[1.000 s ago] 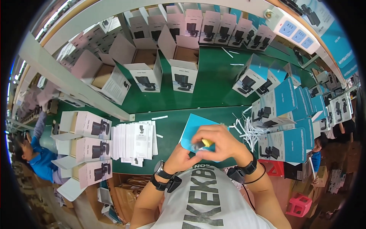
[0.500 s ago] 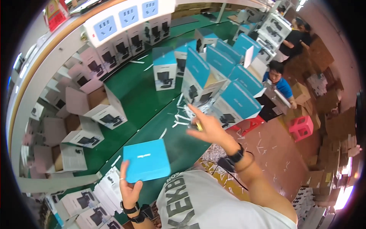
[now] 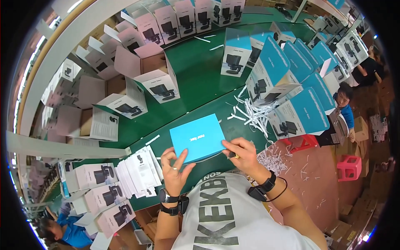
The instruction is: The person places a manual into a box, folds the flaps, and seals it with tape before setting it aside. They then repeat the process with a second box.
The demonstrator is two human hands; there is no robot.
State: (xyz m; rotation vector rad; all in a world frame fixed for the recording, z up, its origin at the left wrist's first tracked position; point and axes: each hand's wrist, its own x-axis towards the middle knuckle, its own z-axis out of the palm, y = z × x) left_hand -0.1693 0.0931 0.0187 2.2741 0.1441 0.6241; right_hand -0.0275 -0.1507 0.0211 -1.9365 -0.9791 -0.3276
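A flat bright-blue box with small white print on top is held between my two hands above the green table. My left hand grips its near left corner, thumb along the near edge and fingers at the side. At the right end, my right hand pinches the corner between thumb and fingers. A small dark and yellow thing shows by my right fingers; its kind is too small to tell. Both wrists wear dark bands.
Open white cartons stand at the left, blue-and-white cartons at the right. Shredded paper strips lie beside them. White leaflets are stacked near left. A pink stool stands on the floor, and co-workers sit at both sides.
My right hand has come down from beside the paper strips and taken hold of the blue box's right end. My left hand still holds the box. The whole view has swung left.
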